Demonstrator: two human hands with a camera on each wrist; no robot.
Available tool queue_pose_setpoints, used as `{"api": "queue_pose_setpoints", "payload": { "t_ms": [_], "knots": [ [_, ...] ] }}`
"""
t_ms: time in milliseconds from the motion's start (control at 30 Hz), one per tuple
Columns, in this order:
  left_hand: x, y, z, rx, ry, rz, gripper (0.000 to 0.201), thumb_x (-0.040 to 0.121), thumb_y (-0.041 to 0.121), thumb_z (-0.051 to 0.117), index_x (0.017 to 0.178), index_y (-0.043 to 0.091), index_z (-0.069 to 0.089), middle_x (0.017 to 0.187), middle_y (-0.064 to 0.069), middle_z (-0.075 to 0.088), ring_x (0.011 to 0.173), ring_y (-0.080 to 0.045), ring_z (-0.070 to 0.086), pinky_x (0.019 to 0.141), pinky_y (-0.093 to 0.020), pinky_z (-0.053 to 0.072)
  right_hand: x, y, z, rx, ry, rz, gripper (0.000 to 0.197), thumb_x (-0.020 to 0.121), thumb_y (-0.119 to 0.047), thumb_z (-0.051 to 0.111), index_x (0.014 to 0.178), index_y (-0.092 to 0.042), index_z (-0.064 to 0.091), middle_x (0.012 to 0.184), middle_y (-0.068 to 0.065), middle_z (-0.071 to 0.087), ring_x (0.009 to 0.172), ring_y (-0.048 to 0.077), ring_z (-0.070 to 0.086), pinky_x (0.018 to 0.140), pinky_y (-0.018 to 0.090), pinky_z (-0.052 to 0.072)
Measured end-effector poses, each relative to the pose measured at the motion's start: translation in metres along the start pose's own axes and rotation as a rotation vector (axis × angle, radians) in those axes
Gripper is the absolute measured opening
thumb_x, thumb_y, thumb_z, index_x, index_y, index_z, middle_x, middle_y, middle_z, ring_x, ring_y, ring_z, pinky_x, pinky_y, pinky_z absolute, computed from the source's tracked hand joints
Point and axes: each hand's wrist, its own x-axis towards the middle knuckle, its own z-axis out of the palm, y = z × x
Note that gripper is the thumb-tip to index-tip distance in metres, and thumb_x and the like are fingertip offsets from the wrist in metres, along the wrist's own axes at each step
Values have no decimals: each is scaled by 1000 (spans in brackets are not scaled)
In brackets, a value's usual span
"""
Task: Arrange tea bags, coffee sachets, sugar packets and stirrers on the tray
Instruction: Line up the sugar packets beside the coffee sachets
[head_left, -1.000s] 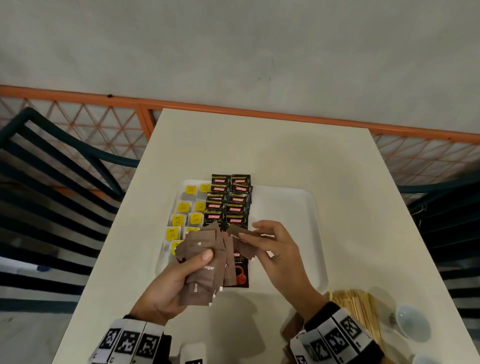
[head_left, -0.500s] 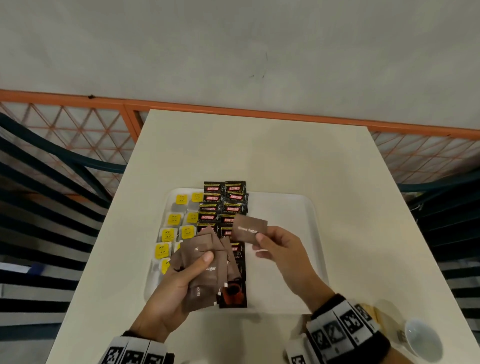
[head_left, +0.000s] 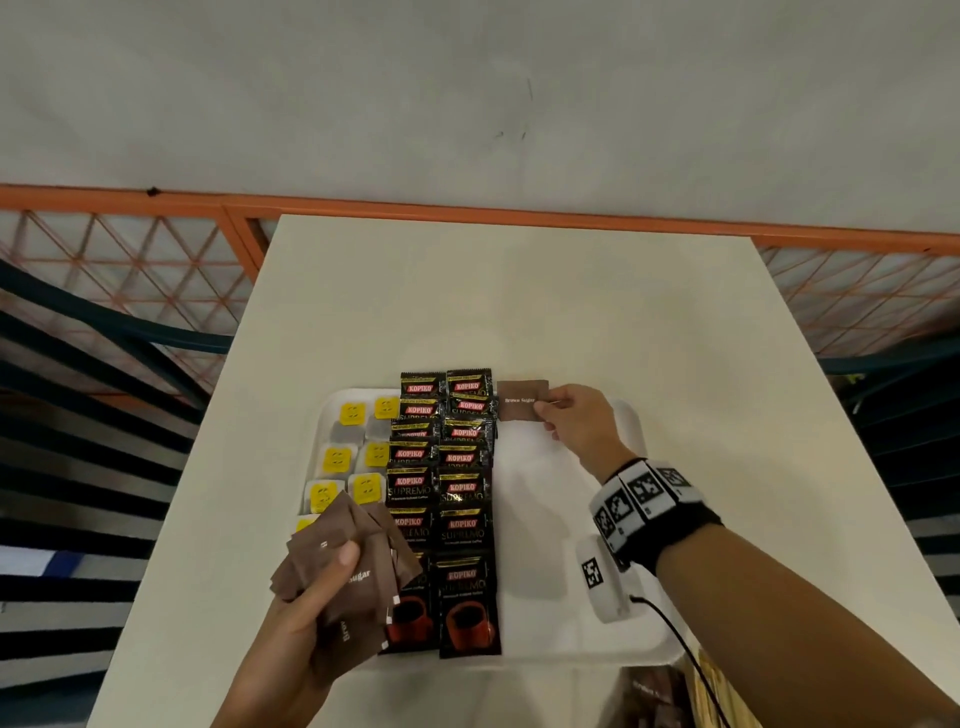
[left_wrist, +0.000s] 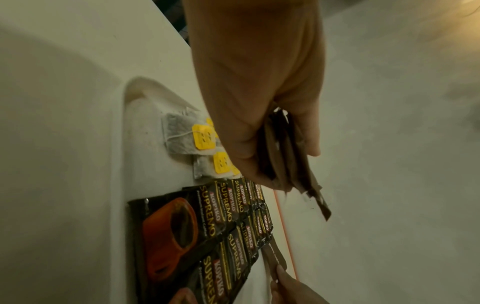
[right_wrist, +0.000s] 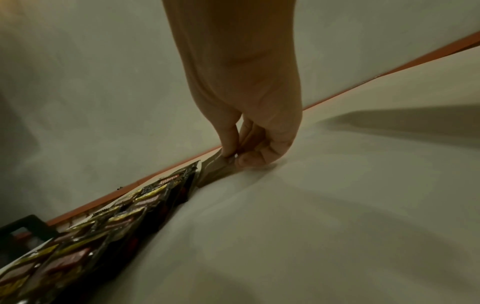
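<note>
A white tray holds tea bags with yellow tags in two columns on its left, and two columns of black coffee sachets beside them. My right hand pinches one brown sugar packet at the tray's far edge, just right of the coffee columns; in the right wrist view the brown sugar packet lies low against the tray. My left hand grips a fanned stack of brown sugar packets over the tray's near left. That stack of sugar packets shows edge-on in the left wrist view.
Wooden stirrers and more brown packets lie on the table near its front right. An orange mesh railing and dark chairs flank the table. The tray's right half is bare.
My right hand drew one sugar packet from the stack and carried it forward to the tray's far edge beside the coffee sachets. The left hand kept holding the stack.
</note>
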Motion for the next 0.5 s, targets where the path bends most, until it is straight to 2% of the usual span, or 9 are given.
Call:
{"api": "queue_pose_setpoints", "payload": {
  "t_ms": [133, 200, 267, 333, 400, 467, 500],
  "knots": [
    [3, -1, 2, 11, -17, 7, 35, 82, 24, 54, 117, 29, 60, 91, 0, 75, 73, -11, 72, 48, -26, 54, 3, -3, 4, -95, 34, -54, 11, 80, -13, 69, 82, -14, 58, 78, 8, 64, 72, 20, 57, 74, 33, 49],
    [4, -1, 4, 15, -21, 10, 38, 81, 24, 55, 118, 26, 60, 90, -1, 75, 72, -13, 72, 48, -27, 54, 3, -2, 6, -121, 52, -82, 13, 80, -13, 68, 85, -13, 57, 81, 8, 63, 76, 21, 58, 69, 26, 48],
    [3, 1, 8, 23, -26, 16, 38, 79, 24, 56, 117, 24, 60, 86, -2, 75, 69, -14, 72, 47, -27, 54, 0, 0, 6, -142, 64, -87, 14, 81, -13, 68, 86, -12, 54, 75, 2, 59, 74, 18, 56, 58, 15, 42],
    [3, 1, 10, 30, -43, 29, 44, 72, 27, 58, 116, 22, 61, 85, -5, 74, 66, -15, 71, 47, -29, 54, -4, 0, 5, -153, 82, -95, 17, 81, -13, 68, 89, -11, 53, 69, -5, 53, 72, 15, 52, 53, 10, 36],
    [3, 3, 14, 27, -66, 32, 45, 69, 29, 59, 114, 22, 61, 84, -6, 74, 64, -15, 70, 49, -30, 54, -9, -2, 4, -171, 114, -120, 21, 82, -14, 67, 97, -7, 53, 69, -5, 51, 74, 17, 52, 56, 14, 37],
    [4, 5, 20, 22, -80, 41, 40, 69, 28, 59, 109, 23, 63, 80, -4, 73, 62, -14, 69, 48, -28, 53, -19, -9, 4, -196, 132, -158, 24, 84, -17, 65, 102, -5, 53, 77, 1, 56, 78, 20, 56, 63, 20, 38],
    [6, 5, 23, 20, -79, 54, 36, 69, 27, 60, 105, 24, 63, 78, -3, 73, 61, -13, 69, 48, -28, 53, -26, -14, 5, -196, 120, -183, 22, 85, -18, 63, 102, -6, 54, 81, 2, 57, 78, 20, 56, 63, 20, 38]
  ]
}}
